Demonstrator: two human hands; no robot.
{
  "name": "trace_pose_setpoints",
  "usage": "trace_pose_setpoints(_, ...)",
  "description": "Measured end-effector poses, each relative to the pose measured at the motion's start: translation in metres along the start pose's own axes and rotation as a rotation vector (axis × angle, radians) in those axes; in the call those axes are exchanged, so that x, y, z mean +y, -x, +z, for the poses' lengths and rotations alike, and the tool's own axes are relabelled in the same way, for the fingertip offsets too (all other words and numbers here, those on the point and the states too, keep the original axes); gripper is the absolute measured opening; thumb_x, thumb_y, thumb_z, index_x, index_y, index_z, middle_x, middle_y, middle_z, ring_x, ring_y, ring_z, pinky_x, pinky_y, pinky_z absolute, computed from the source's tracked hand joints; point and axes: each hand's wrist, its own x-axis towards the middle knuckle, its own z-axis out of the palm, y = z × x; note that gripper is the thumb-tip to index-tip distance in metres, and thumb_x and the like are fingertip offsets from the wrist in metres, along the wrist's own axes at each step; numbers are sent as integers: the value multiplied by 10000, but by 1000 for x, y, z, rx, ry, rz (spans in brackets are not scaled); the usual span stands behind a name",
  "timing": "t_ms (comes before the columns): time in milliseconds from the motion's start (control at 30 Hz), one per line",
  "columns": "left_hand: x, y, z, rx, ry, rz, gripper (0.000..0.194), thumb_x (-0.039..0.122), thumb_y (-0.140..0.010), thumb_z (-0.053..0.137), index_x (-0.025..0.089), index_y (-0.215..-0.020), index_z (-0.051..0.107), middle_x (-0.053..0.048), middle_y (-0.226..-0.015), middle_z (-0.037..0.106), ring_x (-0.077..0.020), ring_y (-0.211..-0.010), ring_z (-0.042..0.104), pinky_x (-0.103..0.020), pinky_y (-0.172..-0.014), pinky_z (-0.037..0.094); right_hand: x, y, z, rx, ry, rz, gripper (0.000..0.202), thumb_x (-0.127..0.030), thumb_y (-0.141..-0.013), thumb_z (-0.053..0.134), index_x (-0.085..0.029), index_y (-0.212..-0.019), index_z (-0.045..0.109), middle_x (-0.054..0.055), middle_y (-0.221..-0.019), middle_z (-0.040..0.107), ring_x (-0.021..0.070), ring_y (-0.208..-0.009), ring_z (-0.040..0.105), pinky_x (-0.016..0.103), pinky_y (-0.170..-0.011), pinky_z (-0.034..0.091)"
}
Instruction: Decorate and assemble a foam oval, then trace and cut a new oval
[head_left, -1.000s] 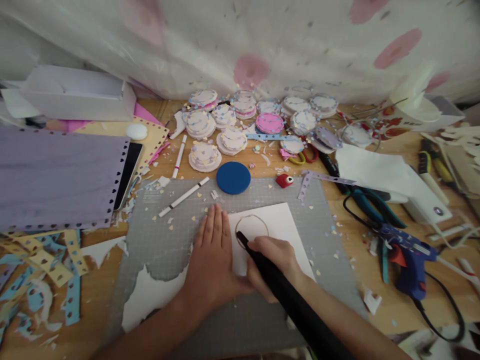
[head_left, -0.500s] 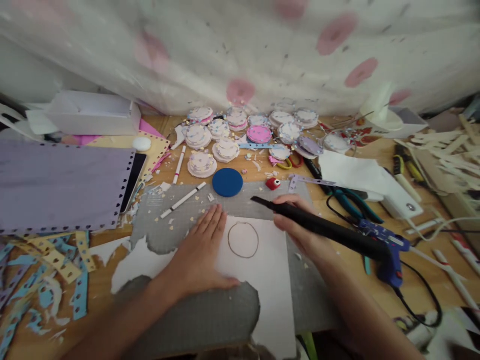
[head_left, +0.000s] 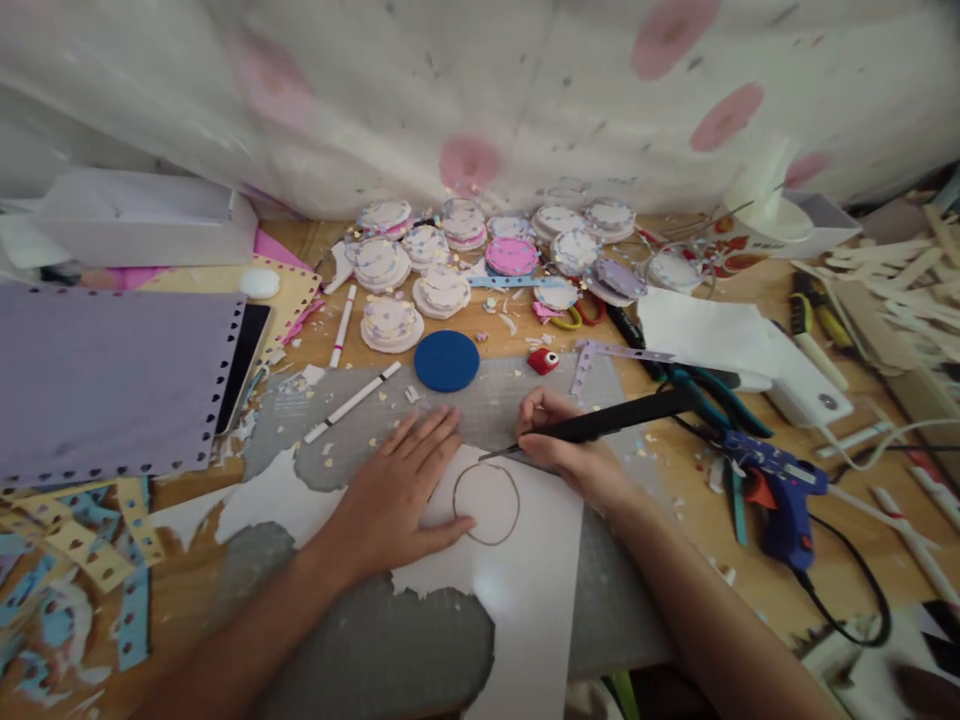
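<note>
My left hand [head_left: 397,490] lies flat on the white paper [head_left: 536,580], fingers spread, the thumb touching the edge of a drawn circle [head_left: 487,505]. In my right hand [head_left: 574,450] is a black craft knife [head_left: 622,415], pinched near its front. Its thin blade points left, with the tip at the paper just above the circle. Ragged cut-outs break the paper's lower left edge. Beneath it lies a grey cutting mat [head_left: 360,630]. A blue disc [head_left: 447,361] rests beyond my left fingertips, and a small red craft punch [head_left: 543,361] sits beyond my right hand.
Several round layered paper pieces [head_left: 392,324] crowd the back. Strips of punched paper [head_left: 135,615] and a lilac sheet [head_left: 105,380] lie left. On the right are a blue glue gun [head_left: 784,490], teal-handled pliers [head_left: 724,400] and wooden sticks [head_left: 915,250]. White markers [head_left: 352,403] lie left of the disc.
The knife has swung round and come down, its tip now at the paper near the circle. My right hand has moved slightly left and lower. The paper has turned a little under my left hand.
</note>
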Motion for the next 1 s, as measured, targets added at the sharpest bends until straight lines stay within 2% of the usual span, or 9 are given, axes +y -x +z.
trace_pose_setpoints(133,-1,-1,1,-14,-23,8,815,543,-846,507,84,-1467,246,-155,-1551,221,-301,-1437,190,-500,-1178,156,-3,-2,3,-48,60,3,280,-266,-752,705,-217,-793,432,-54,-693,469,94,-607,371,219,-536,275)
trace_pose_setpoints(400,-1,-2,2,-43,-34,-1,820,538,-844,499,65,-1466,251,-149,-1558,199,-278,-1449,149,-471,-1186,145,-9,-4,8,-120,113,35,318,-255,-767,689,-229,-802,374,-49,-700,483,99,-602,375,220,-527,287)
trace_pose_setpoints(733,-1,-1,3,-29,0,12,838,583,-848,475,65,-1465,248,-164,-1557,191,-300,-1445,155,-485,-1180,153,-12,-4,12,-185,177,71,297,-247,-772,687,-220,-793,392,-49,-701,461,98,-614,367,222,-531,292)
trace_pose_setpoints(867,-1,-1,3,-30,-1,12,842,598,-849,462,58,-1461,259,-168,-1552,206,-303,-1443,161,-488,-1180,157,-13,-4,14,-166,200,80,288,-277,-774,689,-223,-800,407,-48,-708,460,100,-609,378,224,-523,297)
trace_pose_setpoints(1000,-1,-2,2,-21,23,6,846,598,-838,483,71,-1462,263,-161,-1547,231,-308,-1436,189,-490,-1182,162,-10,-2,17,-6,248,51,321,-343,-724,740,-221,-790,451,-28,-742,482,117,-645,438,236,-539,358)
